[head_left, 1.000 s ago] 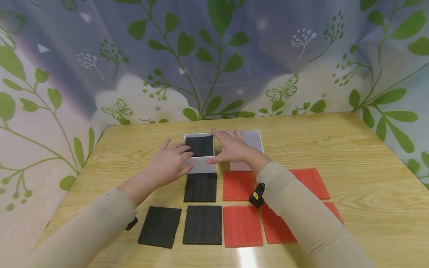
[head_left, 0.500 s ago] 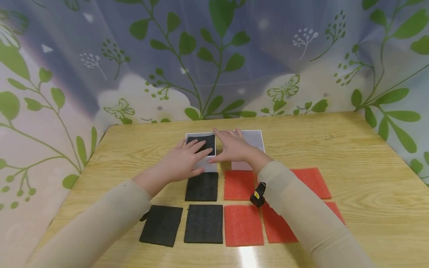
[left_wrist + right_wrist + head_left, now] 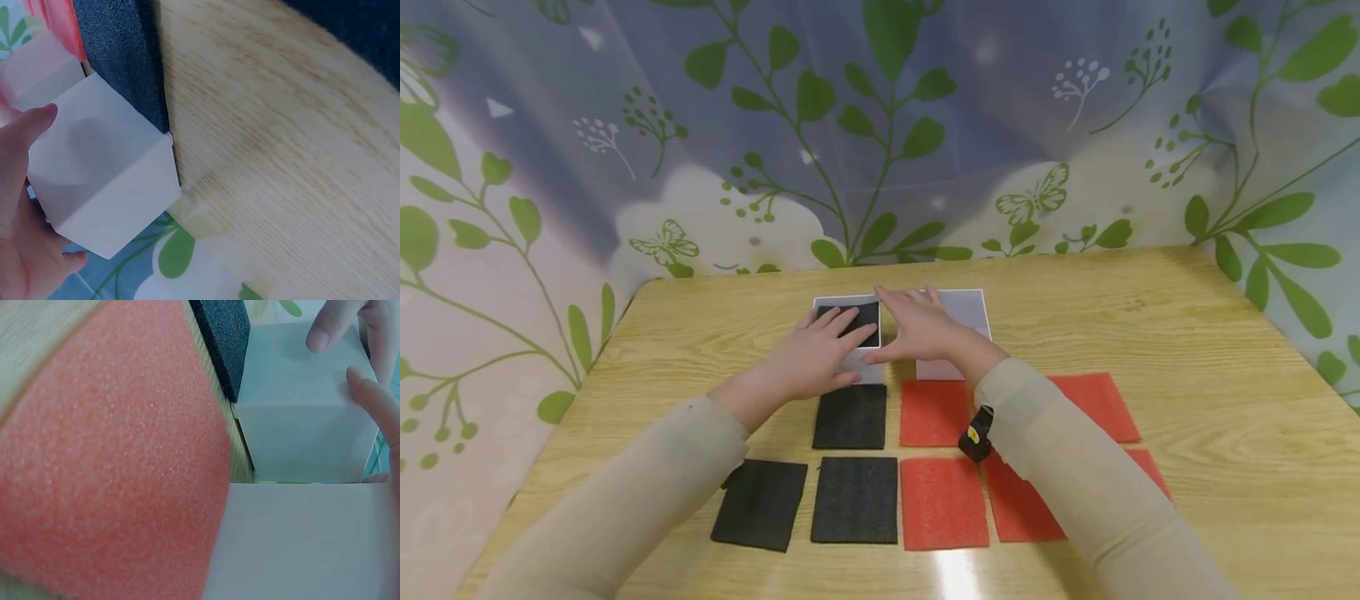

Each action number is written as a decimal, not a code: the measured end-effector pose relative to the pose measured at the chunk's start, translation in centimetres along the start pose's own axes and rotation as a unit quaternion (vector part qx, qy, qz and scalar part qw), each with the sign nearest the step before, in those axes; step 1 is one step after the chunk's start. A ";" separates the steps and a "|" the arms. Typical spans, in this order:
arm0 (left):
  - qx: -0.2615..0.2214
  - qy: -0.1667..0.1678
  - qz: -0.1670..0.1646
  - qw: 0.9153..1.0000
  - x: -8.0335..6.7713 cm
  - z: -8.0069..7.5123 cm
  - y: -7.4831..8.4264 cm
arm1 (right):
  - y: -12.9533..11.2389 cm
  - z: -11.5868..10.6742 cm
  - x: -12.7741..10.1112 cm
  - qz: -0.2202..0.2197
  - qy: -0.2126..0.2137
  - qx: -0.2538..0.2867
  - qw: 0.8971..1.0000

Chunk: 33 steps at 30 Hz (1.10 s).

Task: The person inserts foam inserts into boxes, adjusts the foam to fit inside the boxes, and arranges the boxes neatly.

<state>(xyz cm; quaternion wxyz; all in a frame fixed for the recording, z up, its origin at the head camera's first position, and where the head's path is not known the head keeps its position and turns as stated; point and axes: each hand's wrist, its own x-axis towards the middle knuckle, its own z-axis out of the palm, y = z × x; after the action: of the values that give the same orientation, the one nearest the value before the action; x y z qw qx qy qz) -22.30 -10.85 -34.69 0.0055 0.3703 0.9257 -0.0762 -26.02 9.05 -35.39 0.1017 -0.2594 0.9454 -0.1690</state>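
Two white boxes stand side by side. A black foam square (image 3: 870, 313) lies inside the left white box (image 3: 863, 365), partly hidden under my left hand (image 3: 812, 354). That hand rests over the box opening with fingers fairly straight and spread on the foam, its thumb near the front wall. My right hand (image 3: 917, 325) grips the same box at its right side, thumb at the front corner and fingers toward the back. In the right wrist view, the right thumb (image 3: 370, 397) touches the box's edge. Behind the right wrist is the right white box (image 3: 968, 307), its inside partly hidden.
Before the boxes lie more black foam squares (image 3: 854, 500) and several red foam squares (image 3: 944, 504), some covered by the right sleeve (image 3: 1060, 450). The wooden table (image 3: 1225, 375) meets a leaf-patterned curtain (image 3: 925, 150) at the back.
My left hand has moved right and inward from the left box's edge, so its fingers now lie on the black foam square. The right hand stays in place.
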 end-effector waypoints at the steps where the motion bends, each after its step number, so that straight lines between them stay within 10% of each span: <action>1: 0.002 0.008 0.001 1.000 0.0 0.0 0.0 | 0.0 0.0 0.0 -0.001 0.000 0.000 1.000; 9: 0.008 0.086 0.020 0.996 -0.4 -0.1 0.3 | -0.1 0.1 0.1 -0.009 0.002 0.004 1.000; 33: 0.016 0.013 -0.037 0.999 -0.3 0.1 -0.1 | 0.1 0.0 0.0 -0.002 0.002 -0.002 1.000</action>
<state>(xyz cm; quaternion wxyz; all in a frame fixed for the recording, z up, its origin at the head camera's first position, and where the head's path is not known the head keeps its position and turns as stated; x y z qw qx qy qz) -22.10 -11.13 -34.76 -0.0152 0.3371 0.9373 -0.0868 -26.10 9.15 -35.45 0.0986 -0.2612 0.9454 -0.1681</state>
